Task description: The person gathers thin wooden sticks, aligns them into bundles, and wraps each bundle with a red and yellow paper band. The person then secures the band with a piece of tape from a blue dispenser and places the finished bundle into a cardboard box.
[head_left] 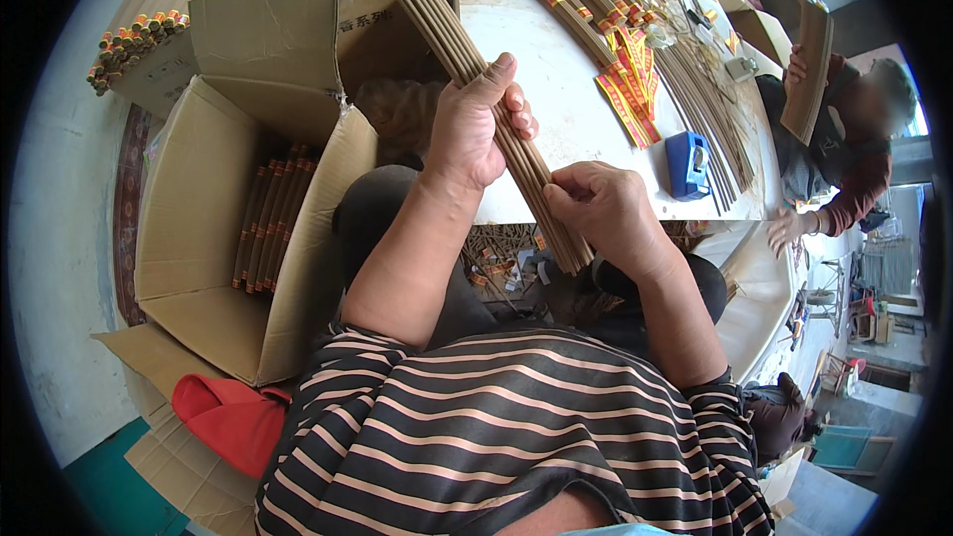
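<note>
With my left hand [475,129], curled closed, I am gripping a bundle of brown sticks [434,28] slanting through the upper middle of the frame. My right hand [617,213], right of centre, is half curling, its thumb and bent fingers touching the bundle's lower part. At upper right, a blue tape dispenser [687,167] is sitting near red-and-yellow labels [632,84] on the table [571,109]. At left, a carton [184,208] is holding banded bundles [270,223].
</note>
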The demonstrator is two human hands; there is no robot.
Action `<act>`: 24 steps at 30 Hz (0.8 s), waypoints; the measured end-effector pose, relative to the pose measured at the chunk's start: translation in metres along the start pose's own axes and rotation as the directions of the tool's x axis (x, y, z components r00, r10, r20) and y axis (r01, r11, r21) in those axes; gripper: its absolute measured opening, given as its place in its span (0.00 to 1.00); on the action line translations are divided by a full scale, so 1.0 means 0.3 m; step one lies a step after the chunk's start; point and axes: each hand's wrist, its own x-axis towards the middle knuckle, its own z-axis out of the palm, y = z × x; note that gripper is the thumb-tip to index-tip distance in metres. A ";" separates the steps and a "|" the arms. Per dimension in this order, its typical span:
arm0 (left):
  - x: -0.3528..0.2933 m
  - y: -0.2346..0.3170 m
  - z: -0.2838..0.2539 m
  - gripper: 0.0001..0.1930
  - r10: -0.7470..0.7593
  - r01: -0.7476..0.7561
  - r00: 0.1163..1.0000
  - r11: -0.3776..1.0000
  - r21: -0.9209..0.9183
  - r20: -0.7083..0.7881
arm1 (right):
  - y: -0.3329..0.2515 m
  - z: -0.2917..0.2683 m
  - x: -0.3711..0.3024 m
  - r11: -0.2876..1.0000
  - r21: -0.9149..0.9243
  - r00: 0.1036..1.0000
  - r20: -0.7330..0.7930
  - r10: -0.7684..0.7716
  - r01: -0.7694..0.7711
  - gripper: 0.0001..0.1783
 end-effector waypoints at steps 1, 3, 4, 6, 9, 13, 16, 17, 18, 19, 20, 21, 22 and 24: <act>0.000 -0.002 0.001 0.13 -0.004 0.004 1.000 1.000 0.002 0.011 | 0.002 0.006 0.000 0.999 -0.033 1.000 -0.025 -0.008 0.008 0.11; 0.001 -0.001 0.002 0.13 0.016 -0.015 1.000 1.000 0.011 -0.006 | 0.003 0.017 0.003 0.995 -0.084 0.992 -0.103 -0.071 0.062 0.08; 0.002 0.000 0.002 0.12 0.025 -0.025 1.000 1.000 0.015 -0.015 | 0.004 0.023 0.005 0.990 -0.110 0.985 -0.141 -0.103 0.088 0.08; 0.013 -0.005 -0.008 0.13 0.043 -0.043 0.998 0.999 -0.008 -0.045 | 0.014 0.033 0.010 0.939 -0.293 0.957 -0.167 -0.236 0.180 0.08; 0.020 -0.007 -0.016 0.13 0.042 -0.046 0.995 0.998 -0.036 -0.095 | 0.018 0.043 0.013 0.882 -0.414 0.921 -0.204 -0.332 0.226 0.08; 0.022 -0.013 -0.010 0.13 0.022 -0.029 0.994 0.998 -0.054 -0.111 | 0.023 0.041 -0.001 0.895 -0.414 0.933 -0.229 -0.278 0.166 0.08; 0.023 -0.021 -0.011 0.15 0.026 -0.034 0.991 0.997 -0.062 -0.134 | 0.019 0.026 -0.012 0.900 -0.397 0.934 -0.218 -0.285 0.182 0.07; 0.026 -0.019 -0.010 0.14 0.037 -0.045 0.990 0.997 -0.062 -0.134 | 0.011 0.014 -0.019 0.917 -0.365 0.947 -0.205 -0.246 0.160 0.06; 0.026 -0.014 -0.011 0.14 0.047 -0.056 0.990 0.997 -0.060 -0.135 | 0.001 -0.003 -0.030 0.933 -0.332 0.960 -0.190 -0.207 0.136 0.05; 0.027 -0.010 -0.013 0.14 0.057 -0.066 0.989 0.996 -0.059 -0.136 | -0.001 -0.015 -0.042 0.948 -0.299 0.970 -0.175 -0.167 0.110 0.04; 0.027 -0.007 -0.022 0.15 0.089 -0.097 0.984 0.994 -0.042 -0.156 | 0.011 -0.023 -0.057 0.952 -0.277 0.972 -0.155 -0.176 0.129 0.04; 0.038 -0.008 -0.026 0.16 0.119 -0.126 0.979 0.992 -0.031 -0.164 | 0.029 -0.045 -0.073 0.954 -0.264 0.972 -0.143 -0.186 0.144 0.04; 0.047 -0.005 -0.028 0.18 0.148 -0.154 0.974 0.988 -0.021 -0.171 | 0.044 -0.069 -0.091 0.955 -0.252 0.972 -0.131 -0.195 0.157 0.04; 0.058 0.004 -0.042 0.17 0.110 -0.132 0.968 0.988 -0.085 -0.226 | 0.071 -0.126 -0.135 0.960 -0.241 0.979 -0.106 -0.175 0.145 0.03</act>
